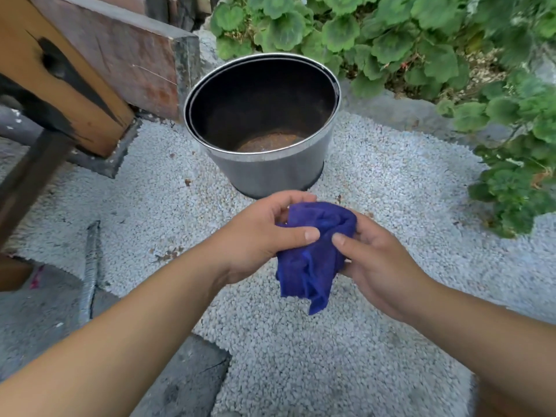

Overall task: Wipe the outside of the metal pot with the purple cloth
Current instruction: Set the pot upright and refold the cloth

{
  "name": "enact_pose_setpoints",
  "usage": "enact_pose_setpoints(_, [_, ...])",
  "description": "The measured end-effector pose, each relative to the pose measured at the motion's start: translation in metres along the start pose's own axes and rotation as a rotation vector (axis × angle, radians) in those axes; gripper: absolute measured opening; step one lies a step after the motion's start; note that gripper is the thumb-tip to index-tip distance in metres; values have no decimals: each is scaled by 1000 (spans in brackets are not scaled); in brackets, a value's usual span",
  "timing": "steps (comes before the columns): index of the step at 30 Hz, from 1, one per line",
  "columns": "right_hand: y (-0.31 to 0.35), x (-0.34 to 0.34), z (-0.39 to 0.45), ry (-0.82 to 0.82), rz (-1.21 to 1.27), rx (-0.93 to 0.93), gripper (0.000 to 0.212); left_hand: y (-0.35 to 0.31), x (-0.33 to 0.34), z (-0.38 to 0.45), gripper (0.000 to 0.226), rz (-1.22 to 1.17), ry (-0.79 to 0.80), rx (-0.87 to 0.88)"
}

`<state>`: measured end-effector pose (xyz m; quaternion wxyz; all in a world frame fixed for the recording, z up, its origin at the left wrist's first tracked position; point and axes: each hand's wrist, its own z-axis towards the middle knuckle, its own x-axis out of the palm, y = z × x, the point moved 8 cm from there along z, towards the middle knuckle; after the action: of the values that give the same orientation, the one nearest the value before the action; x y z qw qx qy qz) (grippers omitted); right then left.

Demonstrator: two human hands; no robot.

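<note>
1. Near the scene's centre, the left hand (258, 236) and right hand (373, 257) both grip the bunched purple cloth (313, 254).
2. Just beyond them, the upright metal pot (270, 173) stands on gravel (376, 182), untouched, roughly equally reachable.

We cannot see the far outer wall of the metal pot (270, 173), which its own rim and dark inside cover, and its base on the gravel (376, 188) is hidden at the back. The fingers of our left hand (255, 236) curl out of sight behind the purple cloth (313, 254), and most of our right hand's (382, 266) fingers sit under the bunched fabric. Both forearms run off the bottom edge. The wooden beam (60, 76) is cut off at the left and top. The leafy plant (451, 49) blurs toward the upper right corner. A grey rod (90, 266) at the left is too indistinct to identify.
</note>
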<state>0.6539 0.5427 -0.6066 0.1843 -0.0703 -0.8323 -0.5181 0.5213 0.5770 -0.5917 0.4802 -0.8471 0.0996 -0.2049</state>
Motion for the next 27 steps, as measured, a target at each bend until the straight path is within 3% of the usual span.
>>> enact_pose_setpoints(5, [-4,12,-3,12,-7,70,53,-2,4,-3,30,53,-31,45])
enact_pose_setpoints(9, [-2,18,2,-14,-124,16,56,0,10,-5,21,-72,-77,-44])
enact_pose_setpoints(11, [0,12,6,-69,-133,19,50,-8,5,-3,8,29,-130,-15])
enact_pose_setpoints(16, [0,-8,7,-56,103,122,30,-35,-5,1,10,292,-215,37])
enact_pose_setpoints(18, [2,-7,5,7,46,121,51,-51,-1,4,8,513,-207,93])
enact_pose_setpoints(20, [3,-5,6,49,-207,76,67,-65,12,7,9,662,-161,147])
enact_pose_setpoints(22, [13,-11,12,19,-476,-7,57,-77,25,8,16,649,-77,176])
enact_pose_setpoints(27, [41,-42,20,82,-467,-1,26,-95,19,8,23,509,-23,161])
